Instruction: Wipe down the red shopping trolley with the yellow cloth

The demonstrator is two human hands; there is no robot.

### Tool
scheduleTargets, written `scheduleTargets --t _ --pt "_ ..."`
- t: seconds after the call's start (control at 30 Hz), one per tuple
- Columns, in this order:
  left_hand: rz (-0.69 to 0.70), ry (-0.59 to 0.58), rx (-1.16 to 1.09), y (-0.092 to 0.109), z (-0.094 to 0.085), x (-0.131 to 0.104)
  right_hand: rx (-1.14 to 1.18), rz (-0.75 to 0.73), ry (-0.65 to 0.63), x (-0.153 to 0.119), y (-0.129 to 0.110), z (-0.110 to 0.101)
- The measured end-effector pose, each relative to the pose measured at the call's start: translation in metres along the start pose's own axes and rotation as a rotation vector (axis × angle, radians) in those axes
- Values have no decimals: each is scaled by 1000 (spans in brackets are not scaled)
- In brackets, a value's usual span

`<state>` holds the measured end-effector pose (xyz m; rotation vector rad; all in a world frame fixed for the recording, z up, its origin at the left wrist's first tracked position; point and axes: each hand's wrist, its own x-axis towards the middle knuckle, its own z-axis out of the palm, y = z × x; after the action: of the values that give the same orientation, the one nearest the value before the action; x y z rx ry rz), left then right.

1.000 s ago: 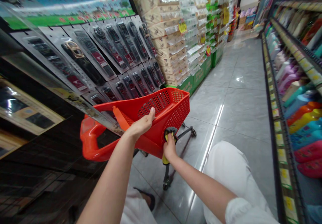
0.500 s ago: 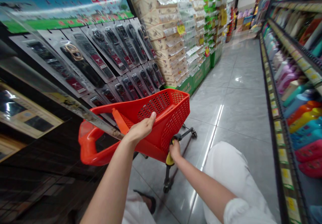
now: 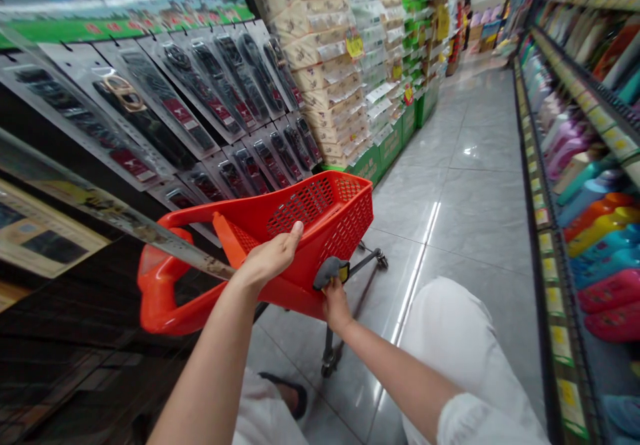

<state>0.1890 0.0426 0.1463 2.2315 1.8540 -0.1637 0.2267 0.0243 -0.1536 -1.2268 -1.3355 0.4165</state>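
A small red plastic shopping cart (image 3: 345,231) with a perforated basket stands tilted in front of me. My left hand (image 3: 273,256) lies over its near side rim, thumb pointing forward; the other fingers are mostly hidden, and the hand appears closed on the rim. My right hand (image 3: 337,305) is closed around a small tool with a grey head and yellow parts (image 3: 330,271), whose exact kind I cannot make out. The grey head is up against the outer side of the basket. The cart's thick red handle (image 3: 167,305) points to the left.
Packaged belts (image 3: 187,98) hang on the left. Stacked tissue packs (image 3: 333,85) stand behind the cart. A shelf of colourful bottles (image 3: 600,231) runs along the right. A glossy tiled floor (image 3: 480,218) stretches between. A clear panel edge (image 3: 150,228) crosses near the cart handle.
My right hand has raised and turned the yellow-grey tool, so its grey head now faces the basket's side. My left hand stays on the rim. The view has shifted slightly.
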Motion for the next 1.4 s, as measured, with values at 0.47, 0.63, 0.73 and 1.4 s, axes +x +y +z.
scheduleTargets --t 0.47,0.63,0.73,1.4 --pt "250 230 565 6 16 -9 178 86 199 120 -64 -87" --pt "298 366 660 -5 31 -24 -100 -181 -134 163 -48 -122" --pt "401 563 607 -22 47 -33 -314 -68 -170 167 -44 -119" --pt "435 1389 -128 -94 -1 -107 -398 -416 -425 115 -92 -96"
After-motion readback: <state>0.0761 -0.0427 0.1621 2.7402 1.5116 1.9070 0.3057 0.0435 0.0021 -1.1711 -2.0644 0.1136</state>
